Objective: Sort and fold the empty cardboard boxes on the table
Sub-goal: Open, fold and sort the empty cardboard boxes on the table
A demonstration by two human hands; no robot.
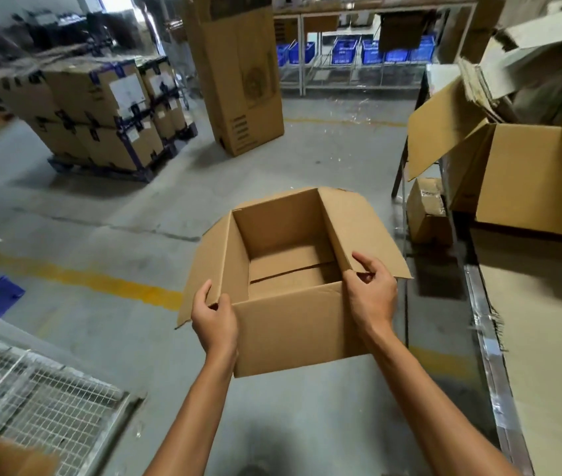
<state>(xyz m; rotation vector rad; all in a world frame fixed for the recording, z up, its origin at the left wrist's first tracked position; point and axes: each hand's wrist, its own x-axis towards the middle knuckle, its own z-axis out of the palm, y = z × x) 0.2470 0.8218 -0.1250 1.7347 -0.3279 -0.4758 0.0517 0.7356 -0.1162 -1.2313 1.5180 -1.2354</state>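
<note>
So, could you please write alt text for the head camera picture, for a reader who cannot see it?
Two bare hands hold an empty, open cardboard box above a grey warehouse floor: the left hand grips its left flap, the right hand its right flap. A larger open box stands on the table at right; stacked cartons stand far left.

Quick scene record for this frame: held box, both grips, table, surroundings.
held box: upright, top flaps open, empty, bottom flaps shut
left grip: pinches the left flap at its near corner
right grip: pinches the right flap at its near corner
position: over the concrete floor, left of the table
on table: larger open box
lower left: wire mesh cage
</note>
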